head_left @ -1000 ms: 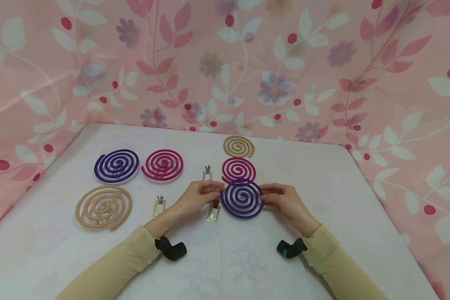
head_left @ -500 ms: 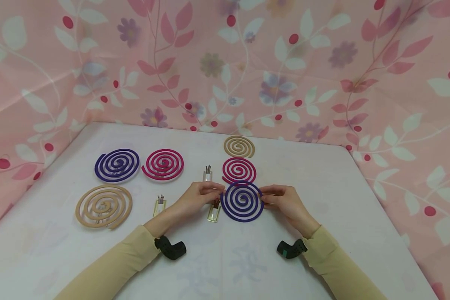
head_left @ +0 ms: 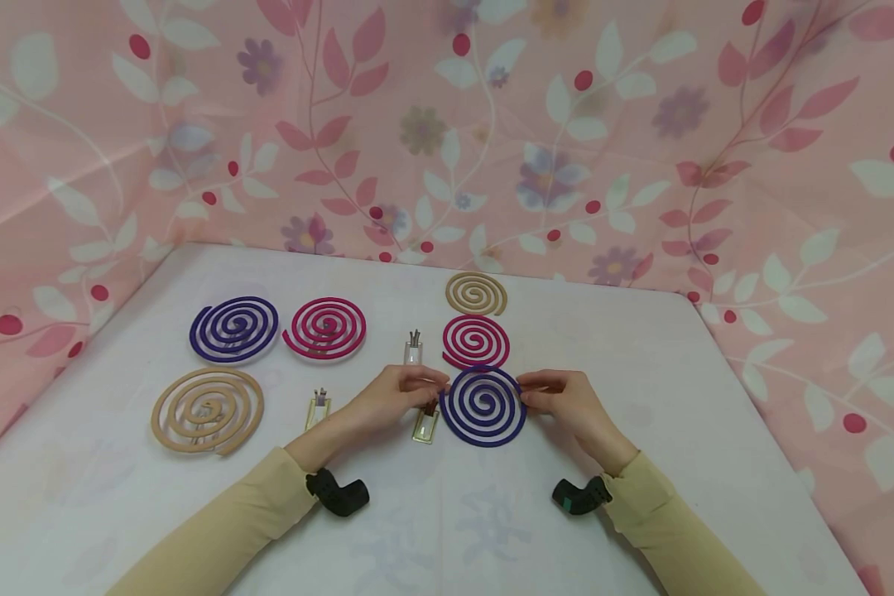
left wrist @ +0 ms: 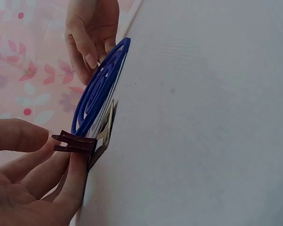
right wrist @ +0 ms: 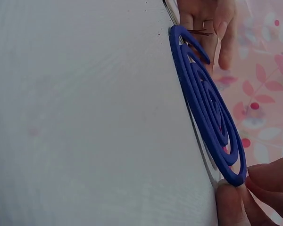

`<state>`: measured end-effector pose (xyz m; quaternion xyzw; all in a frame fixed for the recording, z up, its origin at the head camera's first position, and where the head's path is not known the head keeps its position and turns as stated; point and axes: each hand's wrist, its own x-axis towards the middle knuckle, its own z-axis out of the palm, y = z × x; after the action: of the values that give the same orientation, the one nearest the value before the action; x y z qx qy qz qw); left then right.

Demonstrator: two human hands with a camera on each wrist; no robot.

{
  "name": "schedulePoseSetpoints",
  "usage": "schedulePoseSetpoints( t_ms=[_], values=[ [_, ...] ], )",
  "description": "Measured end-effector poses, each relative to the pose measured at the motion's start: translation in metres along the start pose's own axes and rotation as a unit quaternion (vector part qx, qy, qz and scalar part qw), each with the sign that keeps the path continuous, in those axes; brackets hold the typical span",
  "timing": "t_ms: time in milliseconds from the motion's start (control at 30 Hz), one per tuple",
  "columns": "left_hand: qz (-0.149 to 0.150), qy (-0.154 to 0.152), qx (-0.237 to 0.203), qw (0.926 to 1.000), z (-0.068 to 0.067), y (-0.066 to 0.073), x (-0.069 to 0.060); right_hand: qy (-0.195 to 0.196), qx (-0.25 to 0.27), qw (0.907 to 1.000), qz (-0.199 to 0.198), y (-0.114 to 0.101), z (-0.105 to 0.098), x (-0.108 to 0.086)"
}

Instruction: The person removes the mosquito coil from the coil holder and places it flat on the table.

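In front of me a purple mosquito coil [head_left: 484, 434] lies low over the table, its far edge by a pink mosquito coil [head_left: 476, 319]. My right hand [head_left: 566, 406] pinches its right rim between thumb and fingers; the right wrist view shows that rim just off the cloth. My left hand [head_left: 387, 401] is at the left rim, fingers beside it and the thumb [left wrist: 26, 135] apart from the coil. Close to those left fingers stands a small metal coil stand [head_left: 425, 430] with dark reddish prongs [left wrist: 75, 142].
Behind the pink coil lies a tan coil [head_left: 476, 277]. On the left, another purple coil [head_left: 234, 359], a pink coil [head_left: 324, 357] and a tan coil [head_left: 158, 418] sit over stands. Two more metal stands [head_left: 413, 352] are near my left arm. Floral cloth [head_left: 447, 124] surrounds the white table [head_left: 678, 463].
The purple coil has shifted slightly towards me, so it overlaps the pink coil less. The left thumb has come away from the rim. The right hand follows the coil.
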<state>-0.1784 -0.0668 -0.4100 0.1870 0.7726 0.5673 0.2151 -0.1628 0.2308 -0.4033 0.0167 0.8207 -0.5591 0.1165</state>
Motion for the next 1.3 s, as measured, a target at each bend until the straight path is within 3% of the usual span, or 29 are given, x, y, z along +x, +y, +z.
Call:
schedulePoseSetpoints(
  t_ms=[433, 1033, 1300],
  values=[
    [0.011, -0.026, 0.027, 0.9992, -0.0029, 0.0048, -0.0011, -0.006, -0.02, 0.9997, -0.012, -0.0024, -0.0034, -0.0026],
    [-0.012, 0.001, 0.013, 0.9998, -0.004, 0.0015, -0.0002, 0.005, 0.021, 0.9998, -0.003, -0.003, -0.0013, -0.0029],
    [0.001, -0.007, 0.008, 0.9999, -0.0042, 0.0003, -0.0004, 0.007, 0.034, 0.9994, 0.001, -0.0017, -0.0009, -0.0014]
  ],
)
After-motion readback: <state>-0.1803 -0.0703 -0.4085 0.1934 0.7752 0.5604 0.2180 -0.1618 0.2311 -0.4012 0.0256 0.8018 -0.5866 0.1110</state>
